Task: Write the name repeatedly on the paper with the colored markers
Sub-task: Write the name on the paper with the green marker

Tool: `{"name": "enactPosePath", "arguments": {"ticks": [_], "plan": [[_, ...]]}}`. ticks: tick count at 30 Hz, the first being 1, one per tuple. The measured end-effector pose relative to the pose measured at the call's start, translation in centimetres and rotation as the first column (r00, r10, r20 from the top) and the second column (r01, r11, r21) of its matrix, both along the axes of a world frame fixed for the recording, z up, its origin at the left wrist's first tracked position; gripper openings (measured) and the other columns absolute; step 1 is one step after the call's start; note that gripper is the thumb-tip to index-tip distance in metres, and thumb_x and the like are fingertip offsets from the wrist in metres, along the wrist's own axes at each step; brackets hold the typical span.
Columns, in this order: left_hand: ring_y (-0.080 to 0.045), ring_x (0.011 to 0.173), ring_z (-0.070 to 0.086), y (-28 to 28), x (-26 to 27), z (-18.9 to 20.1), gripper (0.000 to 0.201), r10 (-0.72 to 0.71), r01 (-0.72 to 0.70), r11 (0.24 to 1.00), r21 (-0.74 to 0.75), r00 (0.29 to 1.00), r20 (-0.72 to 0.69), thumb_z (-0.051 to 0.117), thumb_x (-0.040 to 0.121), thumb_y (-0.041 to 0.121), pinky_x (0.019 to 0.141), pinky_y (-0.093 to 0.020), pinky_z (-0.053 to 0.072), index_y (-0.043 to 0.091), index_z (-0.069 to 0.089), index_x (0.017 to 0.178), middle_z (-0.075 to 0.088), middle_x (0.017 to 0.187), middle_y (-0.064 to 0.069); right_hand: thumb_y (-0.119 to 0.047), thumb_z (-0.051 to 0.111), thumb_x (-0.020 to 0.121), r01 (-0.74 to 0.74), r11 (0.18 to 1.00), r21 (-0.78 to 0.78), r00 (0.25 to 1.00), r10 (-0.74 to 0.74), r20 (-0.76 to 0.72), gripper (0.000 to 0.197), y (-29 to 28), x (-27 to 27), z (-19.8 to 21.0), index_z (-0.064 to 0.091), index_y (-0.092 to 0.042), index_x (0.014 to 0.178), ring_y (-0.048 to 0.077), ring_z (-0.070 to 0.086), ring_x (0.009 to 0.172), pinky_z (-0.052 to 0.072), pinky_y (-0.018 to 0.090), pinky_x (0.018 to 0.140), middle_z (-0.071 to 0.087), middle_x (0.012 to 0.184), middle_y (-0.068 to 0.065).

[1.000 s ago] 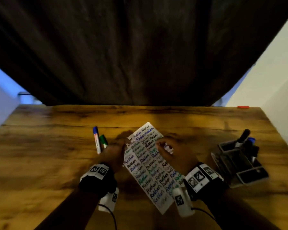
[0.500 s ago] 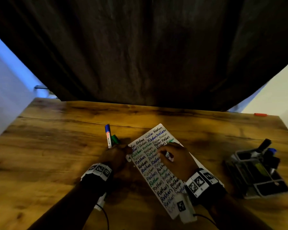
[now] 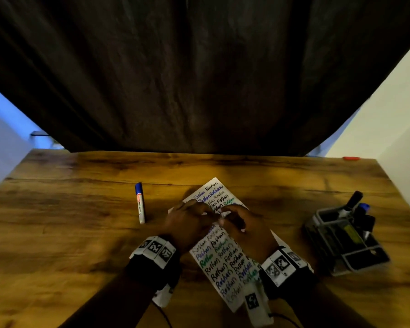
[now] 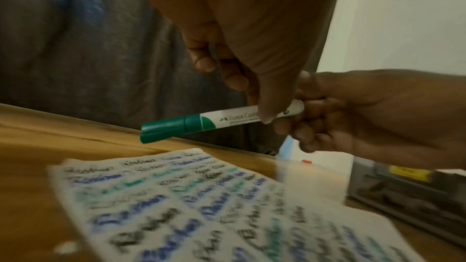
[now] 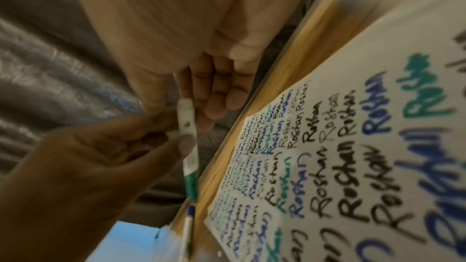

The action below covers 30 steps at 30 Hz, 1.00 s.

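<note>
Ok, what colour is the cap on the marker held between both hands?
Green, clearest in the left wrist view: marker.

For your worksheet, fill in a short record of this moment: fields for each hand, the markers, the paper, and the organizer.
left hand: holds the green marker, cap still on
right hand: grips the same marker's white end
blue marker: lies capped on the table, left of the paper
paper: covered with "Roshan" in black, blue, green
organizer: at right, holds more markers

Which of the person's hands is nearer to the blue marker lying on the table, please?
Left. The left hand is over the paper, just right of the blue marker, not touching it. The right hand sits farther right, beyond the left.
</note>
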<state>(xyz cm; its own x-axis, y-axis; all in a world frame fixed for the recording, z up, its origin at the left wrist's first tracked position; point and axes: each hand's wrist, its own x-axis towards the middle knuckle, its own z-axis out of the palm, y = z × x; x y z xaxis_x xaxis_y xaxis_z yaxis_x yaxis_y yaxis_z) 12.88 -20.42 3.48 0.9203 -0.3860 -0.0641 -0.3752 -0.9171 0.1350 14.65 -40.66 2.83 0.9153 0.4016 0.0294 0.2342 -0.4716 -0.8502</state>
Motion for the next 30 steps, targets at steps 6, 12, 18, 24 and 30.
{"name": "enactPosePath", "arguments": {"ticks": [6,12,18,24,30], "plan": [[-0.016,0.101,0.065,-3.3,-0.6,-0.8,0.045,0.049,-0.009,0.972,-0.236,0.985,0.166,0.07,0.085,0.036,0.086,-0.038,0.051,0.032,0.057,0.128,0.071,0.108,0.01,-0.04,0.055,0.094,0.111,0.994,0.018,0.992,-0.11,-0.056,0.019,-2.0,-0.7,0.3,0.056,-0.036,0.112,-0.022,0.059,0.083,0.047,0.001,0.065,0.067,0.097,-0.019],[-0.019,0.092,0.068,-3.4,-0.1,-2.1,0.022,0.071,-0.039,0.964,-0.262,0.991,0.115,0.06,0.095,0.031,0.075,-0.032,0.051,0.022,0.067,0.115,0.07,0.106,0.003,-0.034,0.051,0.097,0.229,0.973,-0.026,0.972,-0.227,0.063,0.01,-5.7,-1.2,0.7,0.061,-0.032,0.1,-0.015,0.059,0.074,0.045,0.008,0.053,0.064,0.074,-0.016],[-0.015,0.084,0.053,-5.9,-0.5,-3.3,0.018,-0.057,0.019,0.915,-0.403,0.995,-0.084,0.041,0.106,0.031,0.072,-0.034,0.044,0.026,0.051,0.121,0.052,0.098,0.005,-0.048,0.051,0.093,0.213,0.943,0.257,0.957,-0.149,-0.248,0.028,-7.0,-1.9,1.3,0.07,-0.028,0.098,0.007,0.065,0.063,0.052,0.019,0.06,0.064,0.066,-0.009],[-0.008,0.097,0.061,-7.9,-1.3,-4.3,0.029,-0.17,0.112,0.856,-0.505,0.983,-0.071,0.034,0.106,0.04,0.091,-0.03,0.05,0.032,0.061,0.114,0.065,0.101,0.011,-0.041,0.056,0.09,0.132,0.918,0.373,0.922,0.024,-0.386,0.04,-6.4,-2.4,0.5,0.071,-0.005,0.084,0.02,0.056,0.059,0.044,0.026,0.051,0.068,0.074,0.014],[-0.006,0.091,0.066,-7.5,-1.3,-3.4,0.019,-0.126,0.025,0.89,-0.456,0.973,-0.192,0.036,0.104,0.045,0.081,-0.03,0.053,0.034,0.051,0.109,0.069,0.1,0.014,-0.043,0.048,0.092,0.219,0.854,0.473,0.857,0.064,-0.511,0.05,-6.2,-2.5,-0.4,0.074,-0.002,0.083,0.023,0.063,0.058,0.049,0.024,0.051,0.069,0.076,0.015]]}}
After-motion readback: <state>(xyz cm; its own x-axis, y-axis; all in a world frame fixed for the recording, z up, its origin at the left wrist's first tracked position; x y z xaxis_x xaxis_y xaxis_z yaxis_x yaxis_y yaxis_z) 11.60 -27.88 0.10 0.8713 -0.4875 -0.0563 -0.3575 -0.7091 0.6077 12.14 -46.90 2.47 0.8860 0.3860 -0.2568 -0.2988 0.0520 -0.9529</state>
